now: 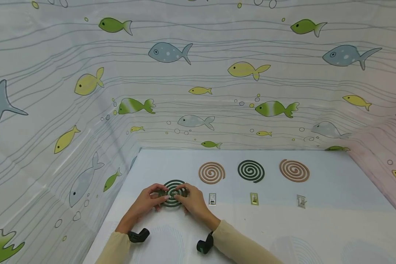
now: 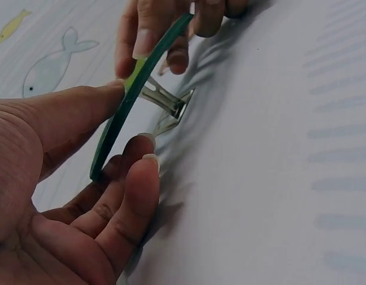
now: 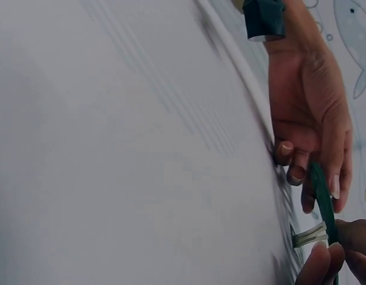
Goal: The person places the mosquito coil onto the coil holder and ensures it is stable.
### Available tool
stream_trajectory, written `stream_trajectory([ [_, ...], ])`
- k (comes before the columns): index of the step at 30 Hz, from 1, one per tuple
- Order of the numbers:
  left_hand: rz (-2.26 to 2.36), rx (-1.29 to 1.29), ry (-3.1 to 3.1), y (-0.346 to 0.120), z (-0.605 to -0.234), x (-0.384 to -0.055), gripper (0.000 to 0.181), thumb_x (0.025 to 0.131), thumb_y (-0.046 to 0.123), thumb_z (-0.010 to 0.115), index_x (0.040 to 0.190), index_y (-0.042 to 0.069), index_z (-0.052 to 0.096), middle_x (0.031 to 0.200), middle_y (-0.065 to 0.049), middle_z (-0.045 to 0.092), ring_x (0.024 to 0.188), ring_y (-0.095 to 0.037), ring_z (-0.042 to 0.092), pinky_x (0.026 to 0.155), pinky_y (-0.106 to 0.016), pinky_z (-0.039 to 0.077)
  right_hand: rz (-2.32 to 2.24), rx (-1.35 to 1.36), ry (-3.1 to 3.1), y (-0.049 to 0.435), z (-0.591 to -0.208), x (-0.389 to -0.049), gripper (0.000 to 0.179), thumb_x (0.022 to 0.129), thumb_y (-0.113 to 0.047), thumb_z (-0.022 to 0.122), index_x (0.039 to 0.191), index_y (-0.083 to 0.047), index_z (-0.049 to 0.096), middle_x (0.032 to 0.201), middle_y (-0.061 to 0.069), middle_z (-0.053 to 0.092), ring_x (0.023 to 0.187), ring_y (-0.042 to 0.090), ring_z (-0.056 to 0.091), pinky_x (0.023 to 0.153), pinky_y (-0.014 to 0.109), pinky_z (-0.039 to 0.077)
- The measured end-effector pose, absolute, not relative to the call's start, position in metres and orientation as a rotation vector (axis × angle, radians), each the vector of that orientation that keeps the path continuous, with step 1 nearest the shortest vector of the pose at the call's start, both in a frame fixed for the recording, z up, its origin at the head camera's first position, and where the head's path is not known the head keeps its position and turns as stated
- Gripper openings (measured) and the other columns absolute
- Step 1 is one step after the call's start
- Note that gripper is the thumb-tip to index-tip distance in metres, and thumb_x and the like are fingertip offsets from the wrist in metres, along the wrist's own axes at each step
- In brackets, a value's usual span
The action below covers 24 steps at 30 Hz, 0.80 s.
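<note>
Both hands hold a dark green mosquito coil (image 1: pixel 175 181) at the left of the white table. The left hand (image 1: pixel 145 201) pinches its left side, thumb near the middle of the spiral. On the opposite side, the right hand (image 1: pixel 195 201) grips the coil with thumb and fingers. Seen edge-on in the left wrist view, the coil (image 2: pixel 129 98) is tilted above the table. A small metal coil stand (image 2: pixel 168 105) stands beneath it, its upright prong reaching the coil's underside. The right wrist view also shows this stand (image 3: pixel 310 236) under the coil (image 3: pixel 322 193).
Farther right lie a brown coil (image 1: pixel 212 173), another green coil (image 1: pixel 250 171) and a second brown coil (image 1: pixel 294 170). In front of them are three flat metal stands, left (image 1: pixel 212 199), middle (image 1: pixel 254 199) and right (image 1: pixel 301 201). A fish-patterned curtain (image 1: pixel 217 128) surrounds the table (image 1: pixel 237 227).
</note>
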<state>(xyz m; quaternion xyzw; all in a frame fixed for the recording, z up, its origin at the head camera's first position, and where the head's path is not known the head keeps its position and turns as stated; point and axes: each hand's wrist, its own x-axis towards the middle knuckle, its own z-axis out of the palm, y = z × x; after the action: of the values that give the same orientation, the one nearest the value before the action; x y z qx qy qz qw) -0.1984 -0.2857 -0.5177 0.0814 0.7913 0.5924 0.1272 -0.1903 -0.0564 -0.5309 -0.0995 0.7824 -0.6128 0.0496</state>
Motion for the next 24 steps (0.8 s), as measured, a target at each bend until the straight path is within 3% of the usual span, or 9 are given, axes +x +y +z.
stream_trajectory([
  [4, 1.69, 0.223, 2.325, -0.287, -0.517, -0.198, 0.041, 0.093, 0.017, 0.079, 0.127, 0.003, 0.061, 0.125, -0.021, 0.057, 0.066, -0.019, 0.059, 0.059, -0.034, 0.055, -1.794, -0.313, 2.454, -0.052, -0.528, -0.188, 0.031, 0.093, -0.024, 0.078, 0.122, -0.018, 0.071, 0.116, 0.011, 0.06, 0.037, 0.009, 0.053, 0.084, 0.031, 0.049],
  [8, 1.661, 0.224, 2.366, -0.289, -0.515, -0.198, 0.041, 0.093, 0.019, 0.079, 0.127, 0.004, 0.062, 0.125, -0.018, 0.059, 0.067, -0.021, 0.059, 0.058, -0.035, 0.055, -1.755, -0.355, 2.5, -0.048, -0.522, -0.189, 0.033, 0.093, -0.023, 0.078, 0.124, -0.016, 0.069, 0.111, 0.012, 0.058, 0.038, 0.011, 0.055, 0.093, 0.037, 0.047],
  [17, 1.593, 0.188, 2.483, -0.296, -0.508, -0.198, 0.041, 0.092, 0.024, 0.081, 0.124, 0.005, 0.064, 0.126, -0.017, 0.06, 0.086, -0.026, 0.063, 0.062, -0.037, 0.056, -1.713, -0.387, 2.607, -0.042, -0.512, -0.192, 0.031, 0.095, -0.024, 0.074, 0.124, -0.013, 0.068, 0.11, 0.016, 0.06, 0.042, 0.01, 0.056, 0.082, 0.036, 0.049],
  [24, 1.531, 0.167, 2.597, -0.301, -0.5, -0.198, 0.039, 0.096, 0.029, 0.076, 0.124, 0.006, 0.063, 0.124, -0.015, 0.062, 0.1, -0.024, 0.062, 0.074, -0.035, 0.057, -1.79, -0.405, 2.504, -0.035, -0.501, -0.191, 0.031, 0.097, -0.02, 0.071, 0.125, -0.009, 0.067, 0.116, 0.02, 0.059, 0.049, 0.016, 0.063, 0.057, 0.026, 0.051],
])
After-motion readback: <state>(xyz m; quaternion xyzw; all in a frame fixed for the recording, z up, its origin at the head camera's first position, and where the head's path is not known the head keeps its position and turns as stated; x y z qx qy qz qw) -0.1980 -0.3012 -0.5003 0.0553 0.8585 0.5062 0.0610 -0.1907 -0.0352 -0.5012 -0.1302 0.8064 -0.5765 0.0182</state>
